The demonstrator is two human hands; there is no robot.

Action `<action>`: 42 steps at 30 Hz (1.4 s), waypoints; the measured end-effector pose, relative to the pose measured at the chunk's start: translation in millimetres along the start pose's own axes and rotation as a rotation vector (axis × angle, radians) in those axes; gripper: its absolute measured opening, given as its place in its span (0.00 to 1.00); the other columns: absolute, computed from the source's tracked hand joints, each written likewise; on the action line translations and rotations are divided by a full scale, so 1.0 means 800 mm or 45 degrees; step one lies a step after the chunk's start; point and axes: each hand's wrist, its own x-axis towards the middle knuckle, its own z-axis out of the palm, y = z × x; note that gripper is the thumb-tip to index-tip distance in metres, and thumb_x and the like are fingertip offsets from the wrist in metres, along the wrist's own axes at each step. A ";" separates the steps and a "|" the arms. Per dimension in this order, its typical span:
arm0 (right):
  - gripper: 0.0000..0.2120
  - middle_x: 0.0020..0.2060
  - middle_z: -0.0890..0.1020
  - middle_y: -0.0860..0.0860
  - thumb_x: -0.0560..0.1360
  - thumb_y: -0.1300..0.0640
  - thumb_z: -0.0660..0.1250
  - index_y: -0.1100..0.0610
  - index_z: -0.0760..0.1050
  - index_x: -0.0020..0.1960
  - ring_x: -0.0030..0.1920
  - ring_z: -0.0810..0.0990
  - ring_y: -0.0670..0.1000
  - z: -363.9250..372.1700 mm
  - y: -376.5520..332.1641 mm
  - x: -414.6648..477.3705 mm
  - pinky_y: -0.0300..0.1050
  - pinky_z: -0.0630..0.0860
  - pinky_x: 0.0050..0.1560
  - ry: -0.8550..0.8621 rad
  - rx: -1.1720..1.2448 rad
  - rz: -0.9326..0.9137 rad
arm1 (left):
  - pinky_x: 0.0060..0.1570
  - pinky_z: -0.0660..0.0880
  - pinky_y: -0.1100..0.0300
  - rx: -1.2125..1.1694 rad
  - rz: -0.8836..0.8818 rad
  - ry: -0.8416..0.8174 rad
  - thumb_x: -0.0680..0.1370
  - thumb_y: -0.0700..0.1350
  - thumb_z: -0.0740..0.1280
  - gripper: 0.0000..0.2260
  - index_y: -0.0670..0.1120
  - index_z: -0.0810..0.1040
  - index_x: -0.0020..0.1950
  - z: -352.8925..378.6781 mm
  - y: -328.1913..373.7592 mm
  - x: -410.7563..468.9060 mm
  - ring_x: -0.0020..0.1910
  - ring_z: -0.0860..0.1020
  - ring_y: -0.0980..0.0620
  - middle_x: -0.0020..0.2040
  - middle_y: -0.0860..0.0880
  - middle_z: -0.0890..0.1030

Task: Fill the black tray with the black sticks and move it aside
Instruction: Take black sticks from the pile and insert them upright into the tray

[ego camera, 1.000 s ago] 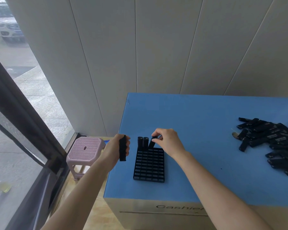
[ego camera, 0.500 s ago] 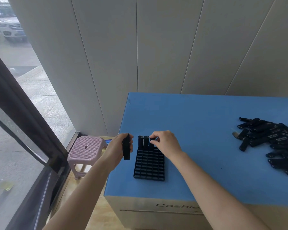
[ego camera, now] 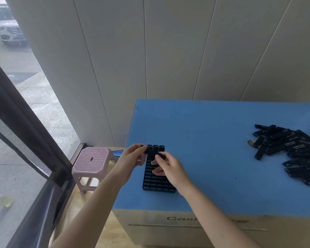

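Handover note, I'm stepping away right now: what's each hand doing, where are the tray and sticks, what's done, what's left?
Left hand pinches one black stick at the far left corner of the black tray.
Right hand: fingers curled over the tray; whether it holds a stick is unclear.
The tray sits on the blue table near its left edge, with three standing sticks in its far row.
A loose pile of sticks lies at the table's right.
Done: three slotted. Left: fill the remaining slots, then move the tray aside.

Pink stool [ego camera: 93, 161] beside window [ego camera: 16, 122], panelled wall [ego camera: 168, 51].
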 end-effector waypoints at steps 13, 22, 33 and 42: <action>0.04 0.40 0.81 0.47 0.73 0.62 0.69 0.56 0.78 0.47 0.40 0.80 0.45 -0.071 0.000 0.030 0.36 0.75 0.46 0.420 -0.720 -0.386 | 0.50 0.70 0.57 1.756 0.386 0.245 0.80 0.48 0.57 0.11 0.47 0.76 0.55 -0.009 -0.020 0.011 0.54 0.76 0.50 0.53 0.52 0.81; 0.08 0.48 0.82 0.51 0.74 0.61 0.68 0.57 0.80 0.53 0.40 0.76 0.45 -0.065 0.000 0.054 0.39 0.75 0.50 0.343 -1.016 -0.491 | 0.46 0.74 0.56 1.808 0.344 0.254 0.79 0.49 0.57 0.11 0.48 0.77 0.55 -0.022 -0.019 0.016 0.50 0.77 0.50 0.51 0.52 0.81; 0.15 0.53 0.80 0.49 0.79 0.58 0.60 0.53 0.73 0.65 0.53 0.77 0.51 -0.060 -0.004 0.057 0.41 0.71 0.49 0.120 -1.405 -0.449 | 0.42 0.74 0.58 1.790 0.326 0.233 0.80 0.49 0.57 0.12 0.48 0.77 0.56 -0.026 -0.015 0.015 0.48 0.78 0.51 0.52 0.53 0.81; 0.34 0.66 0.68 0.48 0.78 0.51 0.61 0.51 0.44 0.76 0.65 0.66 0.52 -0.065 0.004 0.028 0.47 0.73 0.55 0.046 -1.467 -0.257 | 0.45 0.75 0.56 1.785 0.327 0.140 0.80 0.49 0.56 0.12 0.48 0.77 0.55 -0.015 -0.014 0.015 0.49 0.78 0.50 0.53 0.53 0.81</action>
